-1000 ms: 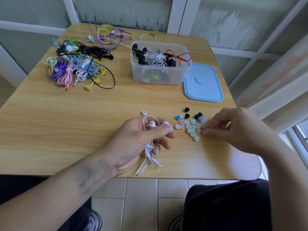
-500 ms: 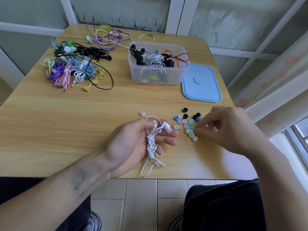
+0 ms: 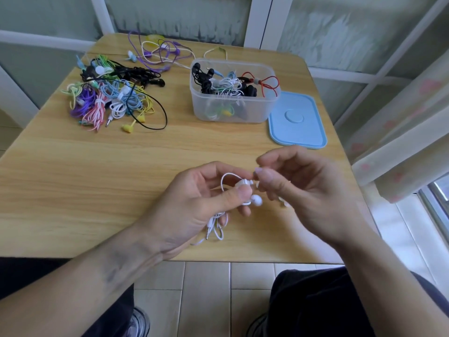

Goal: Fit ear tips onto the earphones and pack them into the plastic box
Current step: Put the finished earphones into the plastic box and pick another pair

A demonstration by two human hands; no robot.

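My left hand (image 3: 194, 200) grips a bundled white earphone (image 3: 245, 190), with one bud held between thumb and fingers and the other bud hanging just below. Its cable and plug dangle under my palm. My right hand (image 3: 308, 190) meets the held bud from the right, thumb and forefinger pinched together at its tip; the ear tip between them is too small to make out. The pile of loose ear tips is hidden behind my hands. The clear plastic box (image 3: 233, 110) stands at the back, holding several black, white and red earphones.
A heap of coloured earphones (image 3: 109, 98) lies at the back left of the wooden table (image 3: 97, 178). The blue lid (image 3: 296, 120) lies flat to the right of the box. A curtain hangs at the right edge.
My right hand left the ear tip pile and rose to meet the left hand. The left hand lifted the white earphone and turned one bud toward the right fingers.
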